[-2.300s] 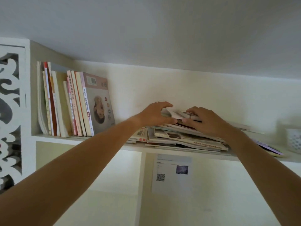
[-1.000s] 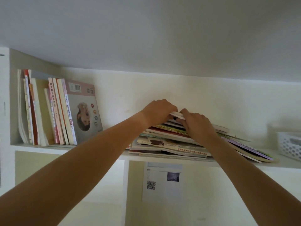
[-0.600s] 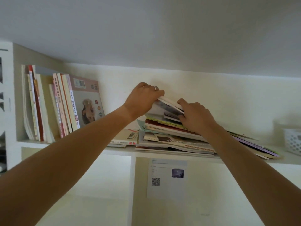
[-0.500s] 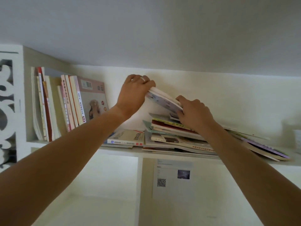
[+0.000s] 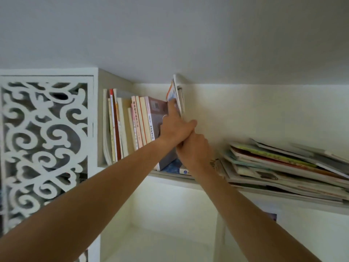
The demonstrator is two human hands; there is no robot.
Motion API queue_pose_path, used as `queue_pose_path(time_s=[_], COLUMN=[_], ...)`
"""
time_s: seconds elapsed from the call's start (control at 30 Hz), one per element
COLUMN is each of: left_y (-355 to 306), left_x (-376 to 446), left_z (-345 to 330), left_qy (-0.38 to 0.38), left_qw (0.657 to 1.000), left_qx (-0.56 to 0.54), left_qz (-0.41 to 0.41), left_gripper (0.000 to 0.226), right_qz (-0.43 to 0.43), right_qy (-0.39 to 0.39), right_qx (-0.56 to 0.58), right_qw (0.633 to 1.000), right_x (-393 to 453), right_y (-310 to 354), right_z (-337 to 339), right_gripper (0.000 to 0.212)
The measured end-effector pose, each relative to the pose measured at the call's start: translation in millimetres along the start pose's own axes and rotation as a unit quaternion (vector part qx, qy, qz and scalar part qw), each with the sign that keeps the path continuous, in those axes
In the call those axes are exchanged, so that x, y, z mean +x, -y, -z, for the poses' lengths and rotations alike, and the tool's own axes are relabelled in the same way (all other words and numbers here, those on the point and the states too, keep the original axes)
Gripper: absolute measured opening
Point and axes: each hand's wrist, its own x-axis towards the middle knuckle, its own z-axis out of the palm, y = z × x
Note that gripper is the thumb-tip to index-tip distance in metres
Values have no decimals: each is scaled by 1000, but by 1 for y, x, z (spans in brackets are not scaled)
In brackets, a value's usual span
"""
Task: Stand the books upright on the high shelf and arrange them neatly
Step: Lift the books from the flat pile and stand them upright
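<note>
Left grip: your left hand [image 5: 174, 129] is on the thin book [image 5: 176, 94], fingers stretched up along its left cover and thumb poking out to the right, so you are holding the book between fingers and thumb.
Right grip: your right hand [image 5: 194, 150] sits just below and touching the left one, fingers curled around the book's lower part, clasping it.
Thin book: it stands nearly upright, its top edge close under the ceiling [image 5: 188, 35], tilted slightly to the left at the top, against the right end of the standing row.
Standing row: the upright books [image 5: 130, 125] fill the far left of the high shelf [image 5: 170, 175], spines towards you; the rightmost one has a grey-pink cover [image 5: 157, 110] and your left hand partly hides it.
Flat book: a blue-covered book [image 5: 175, 166] lies on the shelf under your hands, at the foot of the row.
Pile: the stack of lying books [image 5: 283, 167] rests on the shelf to the right of your hands, sloping and uneven, apart from the row.
Surroundings: a white carved panel [image 5: 45, 140] stands left of the shelf; a lower compartment [image 5: 166, 214] opens beneath it.
</note>
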Motion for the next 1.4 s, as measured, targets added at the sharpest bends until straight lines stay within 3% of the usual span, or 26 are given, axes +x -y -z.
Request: queue_pose_path(time_s=[0.1,0.2,0.3,0.37,0.4,0.47,0.53,0.6,0.7,0.8,0.87,0.93,1.03,1.1,1.17,1.23,1.33,1.4], left_y=[27,52,67,73,77,77,81,92,93,80,76,70,69,72,80,89,89,85], left_x=[6,4,2,0,-3,-6,0,10,12,8,7,2,-4,-10,-15,-16,-21,-26], left_z=[12,18,16,10,6,4,14,27,40,39,35,29,20,22,27,29,23,18], left_qy=[-35,-49,-62,-64,-87,-168,-184,-144,-74,-57,-51,-8,191,284,282,248,228,228], left_qw=[999,993,980,966,940,853,789,753,742,710,675,661,692,645,588,573,580,610], left_qx=[34,78,140,209,294,439,502,548,568,609,649,663,617,638,680,696,708,695], left_qz=[12,-70,-128,-136,-151,-227,-302,-334,-350,-350,-348,-352,-323,-311,-335,-354,-334,-304], left_gripper=[79,66,67,75,76,69,67,65,30,29,27,27,31,36,35,30,26,25], right_qz=[30,24,4,13,24,70,83,77,67,41,41,48,87,107,116,127,142,139], right_qy=[7,29,54,80,108,180,269,333,381,398,392,382,367,359,354,367,382,357], right_qx=[64,131,154,150,136,103,99,68,-8,-119,-144,-152,-175,-193,-205,-188,-139,-138], right_qw=[997,991,987,985,985,976,954,937,922,909,908,910,909,907,905,902,902,913], right_x=[-8,-13,-10,-5,-3,2,6,9,14,18,19,17,12,7,2,-4,-12,-14], right_y=[5,8,9,4,1,-9,-15,-21,-37,-50,-56,-59,-60,-59,-59,-59,-56,-57], right_z=[-37,-63,-78,-80,-77,-70,-53,-33,-9,15,25,30,32,36,34,28,16,12], right_gripper=[30,31,16,28,38,53,74,86,78,74,69,62,50,46,48,52,46,43])
